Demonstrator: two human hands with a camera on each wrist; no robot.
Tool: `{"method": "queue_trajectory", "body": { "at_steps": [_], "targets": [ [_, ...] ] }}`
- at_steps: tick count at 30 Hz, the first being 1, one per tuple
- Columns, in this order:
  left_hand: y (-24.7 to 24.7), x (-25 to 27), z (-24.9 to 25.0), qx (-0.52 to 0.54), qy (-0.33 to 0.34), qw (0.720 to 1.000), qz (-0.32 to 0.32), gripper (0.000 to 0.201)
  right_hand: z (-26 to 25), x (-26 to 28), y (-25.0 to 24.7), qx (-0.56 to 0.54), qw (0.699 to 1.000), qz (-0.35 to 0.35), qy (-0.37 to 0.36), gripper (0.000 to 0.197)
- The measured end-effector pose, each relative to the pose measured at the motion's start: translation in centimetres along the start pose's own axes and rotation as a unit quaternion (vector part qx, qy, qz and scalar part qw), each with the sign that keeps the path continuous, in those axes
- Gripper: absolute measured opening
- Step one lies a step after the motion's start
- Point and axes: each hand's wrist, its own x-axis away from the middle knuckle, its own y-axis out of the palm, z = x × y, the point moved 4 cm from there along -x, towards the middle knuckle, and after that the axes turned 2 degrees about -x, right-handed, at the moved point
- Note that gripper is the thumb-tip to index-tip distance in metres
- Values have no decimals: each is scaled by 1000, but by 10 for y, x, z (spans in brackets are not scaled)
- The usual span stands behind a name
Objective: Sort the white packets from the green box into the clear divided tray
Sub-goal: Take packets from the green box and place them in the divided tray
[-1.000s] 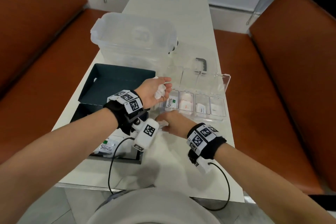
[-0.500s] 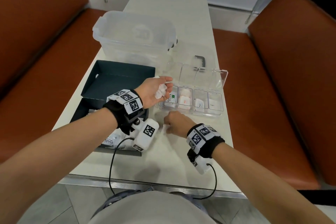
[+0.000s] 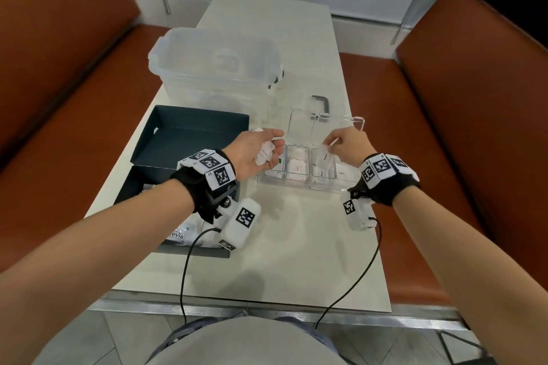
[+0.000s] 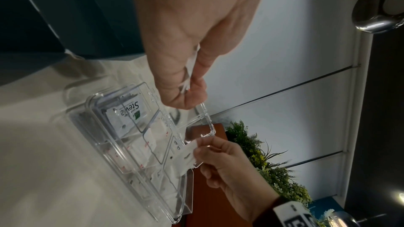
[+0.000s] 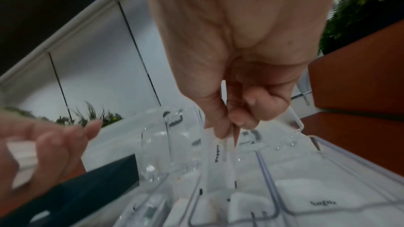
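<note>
Both your forearms reach forward, each wrist wearing a band. Your left hand [image 3: 255, 151] is turned palm up, its fingers curled round a few packets. Your right hand [image 3: 347, 144] points fingertips down, pinching one packet.

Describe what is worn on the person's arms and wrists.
Both forearms are bare, with no sleeves. Each wrist carries a black strap: left band, right band. Both bands are ringed with white tiles printed with square black-and-white markers. Under each wrist hangs a white camera pod with its own marker: left pod, right pod. A thin black cable trails from each pod toward the body.
</note>
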Motion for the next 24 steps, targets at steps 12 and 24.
{"method": "queue_trajectory", "body": {
  "at_steps": [12,24],
  "targets": [
    [-4,-7,2,14,-5,1000,-2,19,8,-11,37,249,967,-44,22,31],
    [2,-12,2,38,-25,999,-10,18,9,-6,44,271,959,-82,-24,32]
  ]
}}
